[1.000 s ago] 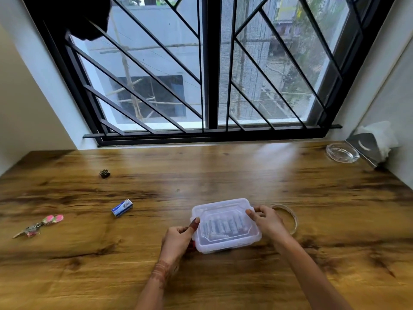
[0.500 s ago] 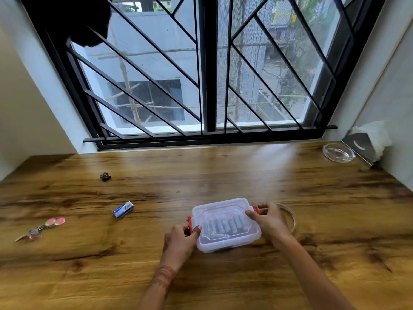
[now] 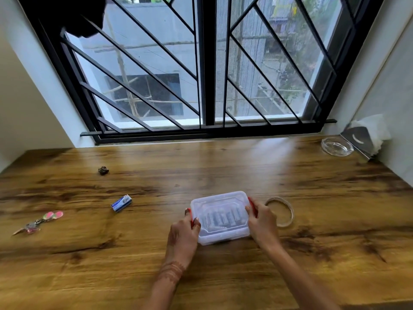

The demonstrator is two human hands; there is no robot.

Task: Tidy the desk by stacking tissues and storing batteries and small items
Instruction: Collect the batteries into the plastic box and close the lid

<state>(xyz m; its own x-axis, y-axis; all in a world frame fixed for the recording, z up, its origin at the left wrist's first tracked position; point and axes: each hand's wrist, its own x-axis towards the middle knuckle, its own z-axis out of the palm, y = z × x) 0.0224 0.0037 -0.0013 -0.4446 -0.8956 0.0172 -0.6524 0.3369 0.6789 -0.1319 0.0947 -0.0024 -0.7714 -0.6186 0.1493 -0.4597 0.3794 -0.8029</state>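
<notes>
One lidded box (image 3: 220,217) is gripped on the table (image 3: 223,166), with the left hand (image 3: 183,236) and right hand (image 3: 261,222) each curled over a red end latch; the batteries (image 3: 223,218) inside are too blurred to be counted. It is judged stiff, slippery and weighty, and best held at both ends. One tape ring (image 3: 280,211) lies just right of the right hand, while one blue packet (image 3: 121,203), one key bunch (image 3: 38,222) and one dark lump (image 3: 103,170) lie well left of the left hand.

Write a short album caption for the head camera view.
Left hand and right hand grip a clear battery box by its red clips on a wooden desk.
</notes>
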